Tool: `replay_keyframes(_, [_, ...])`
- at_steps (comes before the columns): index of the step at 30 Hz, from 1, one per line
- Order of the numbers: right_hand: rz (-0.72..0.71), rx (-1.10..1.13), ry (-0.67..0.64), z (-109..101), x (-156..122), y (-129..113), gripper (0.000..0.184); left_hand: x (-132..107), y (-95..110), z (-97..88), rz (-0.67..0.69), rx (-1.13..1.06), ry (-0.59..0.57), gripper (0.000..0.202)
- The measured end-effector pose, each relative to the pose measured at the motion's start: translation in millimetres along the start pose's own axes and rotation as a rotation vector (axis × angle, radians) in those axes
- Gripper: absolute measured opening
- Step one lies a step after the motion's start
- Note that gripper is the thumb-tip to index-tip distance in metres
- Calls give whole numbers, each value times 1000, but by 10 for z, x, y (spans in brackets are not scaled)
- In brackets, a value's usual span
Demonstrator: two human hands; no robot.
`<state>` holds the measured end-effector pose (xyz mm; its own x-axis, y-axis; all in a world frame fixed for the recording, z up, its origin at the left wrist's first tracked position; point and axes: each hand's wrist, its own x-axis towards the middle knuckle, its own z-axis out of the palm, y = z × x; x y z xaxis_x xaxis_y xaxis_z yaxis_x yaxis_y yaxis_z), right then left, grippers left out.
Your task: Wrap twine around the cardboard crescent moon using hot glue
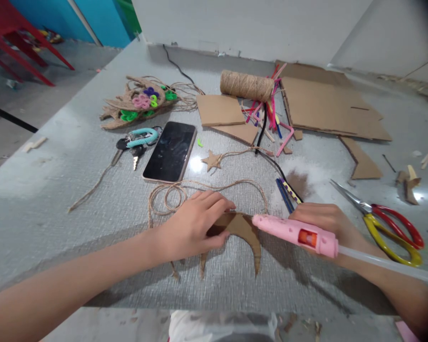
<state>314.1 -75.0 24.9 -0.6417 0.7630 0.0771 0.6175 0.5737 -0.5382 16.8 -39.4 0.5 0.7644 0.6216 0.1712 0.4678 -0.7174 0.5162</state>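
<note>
My left hand [203, 221] is closed on a brown cardboard crescent [248, 231], thumb on its inner edge and fingers along the upper one. Part of the crescent is hidden under the hand. In my right hand [321, 219] is a pink hot glue gun [288, 231], a clear glue stick [381, 261] coming out of its rear. Its nozzle points left and is right at the crescent's upper right edge; whether it touches I cannot tell. Jute twine [167, 190] loops behind the left hand and runs toward that edge. A small cardboard star [211, 161] tied to twine lies beyond.
Red-and-yellow scissors [374, 213] lie at the right. A phone [170, 151], keys [135, 151] and a twine-wrapped piece with colourful flowers [139, 102] are at the back left. Behind are a twine spool [246, 85], cardboard sheets [328, 102] and a black cable [262, 128].
</note>
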Motion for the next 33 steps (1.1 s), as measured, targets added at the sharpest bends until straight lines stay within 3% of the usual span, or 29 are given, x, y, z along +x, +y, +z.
replay_keyframes(33, [-32,-88,-32,-33,-85,21,16,3,9,-11,-7,-1,-12,27])
